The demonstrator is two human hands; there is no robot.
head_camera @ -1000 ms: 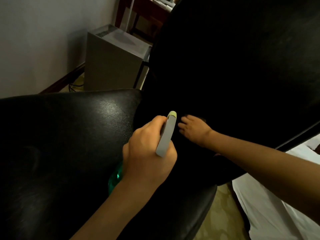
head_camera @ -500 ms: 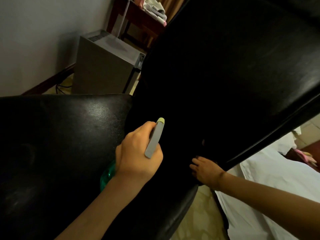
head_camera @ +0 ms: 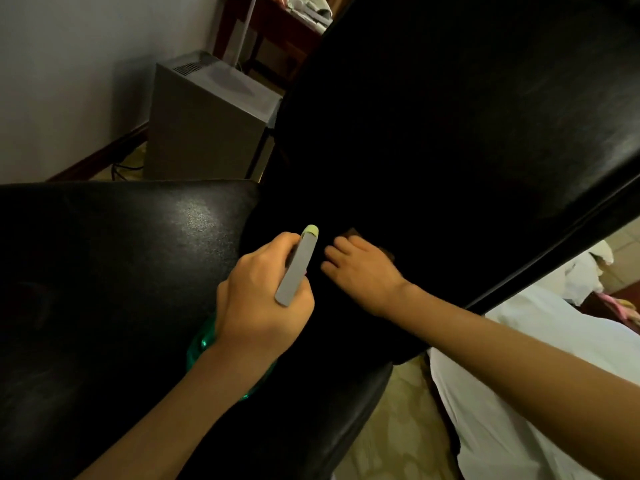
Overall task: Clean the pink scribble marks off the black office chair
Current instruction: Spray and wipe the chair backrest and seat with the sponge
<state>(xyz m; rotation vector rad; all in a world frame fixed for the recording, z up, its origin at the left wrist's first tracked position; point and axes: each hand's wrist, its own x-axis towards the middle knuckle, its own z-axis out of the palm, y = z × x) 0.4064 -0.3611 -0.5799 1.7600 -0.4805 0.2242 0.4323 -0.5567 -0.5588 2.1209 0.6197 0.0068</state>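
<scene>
The black office chair fills the view, its shiny seat (head_camera: 121, 254) at left and its dark backrest (head_camera: 450, 133) rising at right. No pink marks show in this dim light. My left hand (head_camera: 256, 306) grips a spray bottle (head_camera: 298, 268) with a grey head, a pale green tip and a green body. The tip points at the crease between seat and backrest. My right hand (head_camera: 360, 271) lies right beside the tip, fingers curled and pressed on the lower backrest. What looks like a dark cloth (head_camera: 354, 233) peeks out beyond the fingers.
A grey box-shaped appliance (head_camera: 204, 126) stands on the floor behind the chair, by the white wall, with cables beside it. A wooden table (head_camera: 277, 29) with clutter is farther back. White bedding (head_camera: 519, 393) lies at lower right, and patterned floor (head_camera: 398, 427) shows under the seat edge.
My right hand dropped from the crease to the seat's front edge, then came back up beside the bottle's tip. My left hand kept the bottle in about the same place.
</scene>
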